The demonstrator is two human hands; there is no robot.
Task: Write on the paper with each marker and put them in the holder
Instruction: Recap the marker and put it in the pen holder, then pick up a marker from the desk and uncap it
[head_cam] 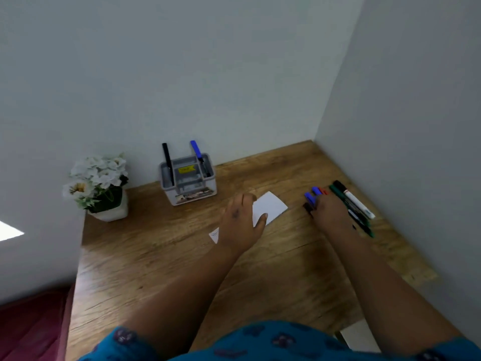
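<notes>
With the left hand (pixel 240 222) flat on the paper (pixel 269 207), fingers apart, the right hand (pixel 331 214), its fingers' closing not visible, should pick one marker from the group (pixel 351 201) at 3 o'clock, the holder (pixel 187 178) waiting at 10 o'clock.

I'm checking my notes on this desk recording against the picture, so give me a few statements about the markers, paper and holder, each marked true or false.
1. Two markers already stand in the grey holder, a black marker and a blue marker. True.
2. The left hand rests on the white paper. True.
3. The right hand is lifting a marker over the holder. False: it is down on the desk at the loose markers, far from the holder.
4. The flower pot stands right of the holder. False: it stands left of it, by the wall.
5. No writing shows on the paper. False: small writing shows at its near corner.
</notes>
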